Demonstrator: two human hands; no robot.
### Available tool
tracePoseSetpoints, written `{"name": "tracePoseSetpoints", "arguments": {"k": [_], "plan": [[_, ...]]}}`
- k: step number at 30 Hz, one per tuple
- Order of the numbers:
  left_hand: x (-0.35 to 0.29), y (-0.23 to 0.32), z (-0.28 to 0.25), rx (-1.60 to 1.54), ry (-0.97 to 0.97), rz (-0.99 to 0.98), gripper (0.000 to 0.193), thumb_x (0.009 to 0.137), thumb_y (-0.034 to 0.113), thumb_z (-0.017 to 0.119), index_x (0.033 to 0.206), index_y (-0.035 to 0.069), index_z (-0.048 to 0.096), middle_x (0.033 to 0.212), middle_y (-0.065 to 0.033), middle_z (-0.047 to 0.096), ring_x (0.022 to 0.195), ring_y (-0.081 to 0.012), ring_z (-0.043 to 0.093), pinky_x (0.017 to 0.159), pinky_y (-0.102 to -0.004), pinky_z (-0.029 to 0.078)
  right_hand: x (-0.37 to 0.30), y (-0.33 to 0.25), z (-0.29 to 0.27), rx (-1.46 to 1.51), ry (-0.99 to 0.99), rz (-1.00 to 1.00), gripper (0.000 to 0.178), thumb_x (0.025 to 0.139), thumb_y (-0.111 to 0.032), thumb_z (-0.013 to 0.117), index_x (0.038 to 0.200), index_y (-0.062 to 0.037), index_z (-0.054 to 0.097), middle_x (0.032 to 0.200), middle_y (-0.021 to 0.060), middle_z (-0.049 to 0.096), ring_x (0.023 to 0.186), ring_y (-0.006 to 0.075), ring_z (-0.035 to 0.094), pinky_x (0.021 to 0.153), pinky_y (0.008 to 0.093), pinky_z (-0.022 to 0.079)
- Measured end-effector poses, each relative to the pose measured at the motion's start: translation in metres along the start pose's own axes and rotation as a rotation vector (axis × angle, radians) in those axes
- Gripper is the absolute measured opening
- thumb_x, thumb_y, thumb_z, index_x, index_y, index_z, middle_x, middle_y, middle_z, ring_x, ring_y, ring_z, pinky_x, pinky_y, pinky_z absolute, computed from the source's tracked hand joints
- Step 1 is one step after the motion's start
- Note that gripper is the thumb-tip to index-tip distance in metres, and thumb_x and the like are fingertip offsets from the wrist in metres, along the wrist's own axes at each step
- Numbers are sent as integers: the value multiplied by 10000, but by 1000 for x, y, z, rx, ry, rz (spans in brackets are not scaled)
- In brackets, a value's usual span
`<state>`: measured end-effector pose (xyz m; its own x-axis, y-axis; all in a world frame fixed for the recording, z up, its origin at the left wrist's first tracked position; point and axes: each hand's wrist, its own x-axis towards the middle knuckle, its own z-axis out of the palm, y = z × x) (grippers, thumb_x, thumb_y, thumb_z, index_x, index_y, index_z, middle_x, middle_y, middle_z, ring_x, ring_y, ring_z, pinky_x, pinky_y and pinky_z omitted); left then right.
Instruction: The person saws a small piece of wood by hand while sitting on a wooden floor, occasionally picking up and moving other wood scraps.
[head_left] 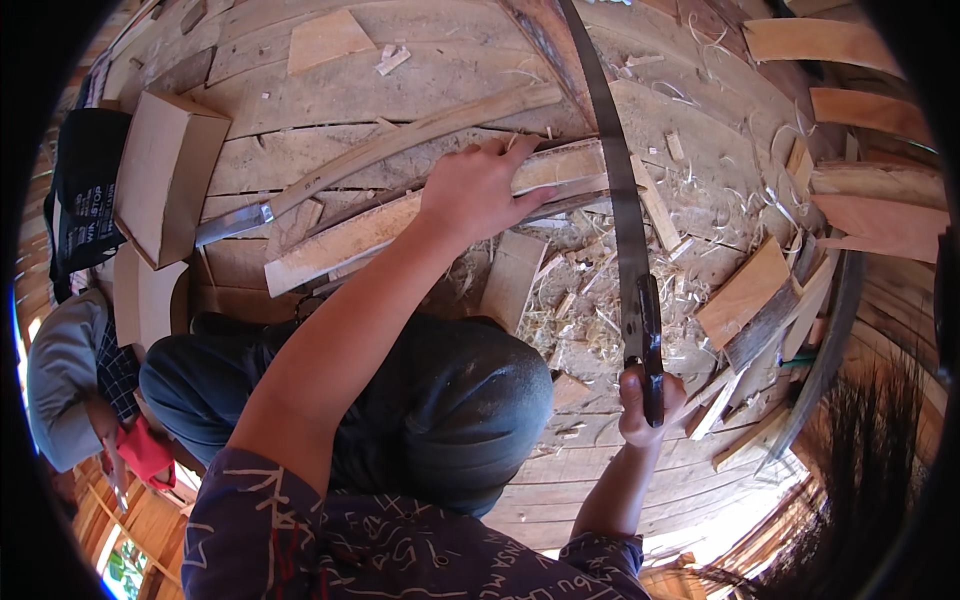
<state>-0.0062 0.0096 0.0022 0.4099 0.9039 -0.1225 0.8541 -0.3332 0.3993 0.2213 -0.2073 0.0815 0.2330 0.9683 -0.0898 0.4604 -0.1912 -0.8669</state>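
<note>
Saw (621, 200) gripped by curled right hand (635, 410); left hand (476, 192) clasps board (350, 235).

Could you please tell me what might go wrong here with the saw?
The bare left hand holds the plank near the saw, so a slipping blade could cut it.
The plank could twist or shift, as no clamp is visible on it.
Loose shavings lie on the floor and might slip underfoot.

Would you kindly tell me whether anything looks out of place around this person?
Yes: wood shavings lie strewn over the plank floor, some between the handsaw and the person's knee, looking like unswept litter.
</note>
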Motion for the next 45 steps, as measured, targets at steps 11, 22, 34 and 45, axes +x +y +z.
{"name": "tracePoseSetpoints", "arguments": {"k": [11, 22, 34, 45], "plan": [[3, -3, 1, -12, -27, 22, 601, 874, 546, 599, 1355, 196, 513, 973, -145, 684, 830, -344, 694, 710, -442, 580, 5, -2, -7, -15, -40, -32, 279, 822, -157, 726, 624, -24, 581, 492, 55, 494, 419, 172, 453, 436, 318, 324], [3, -5, 1, -36, 12, 77, 578, 886, 548, 587, 1324, 174, 534, 980, -149, 688, 822, -341, 694, 705, -441, 578, -7, -21, -15, -2, -64, 71, 320, 833, -129, 712, 586, -28, 535, 470, 17, 444, 424, 112, 377, 430, 302, 255], [4, -6, 2, -16, -16, 45, 584, 892, 553, 577, 1300, 135, 547, 969, -170, 693, 853, -344, 692, 733, -444, 572, -4, -31, -22, -110, -77, 19, 353, 822, -161, 729, 578, -46, 501, 475, 38, 436, 401, 157, 382, 427, 321, 255], [2, -3, -1, -20, -17, 18, 587, 880, 564, 587, 1283, 137, 559, 942, -178, 695, 837, -346, 693, 723, -444, 568, -15, -19, -21, -81, -69, -4, 319, 812, -179, 737, 605, -27, 548, 498, 62, 482, 413, 193, 442, 434, 322, 308]]}}
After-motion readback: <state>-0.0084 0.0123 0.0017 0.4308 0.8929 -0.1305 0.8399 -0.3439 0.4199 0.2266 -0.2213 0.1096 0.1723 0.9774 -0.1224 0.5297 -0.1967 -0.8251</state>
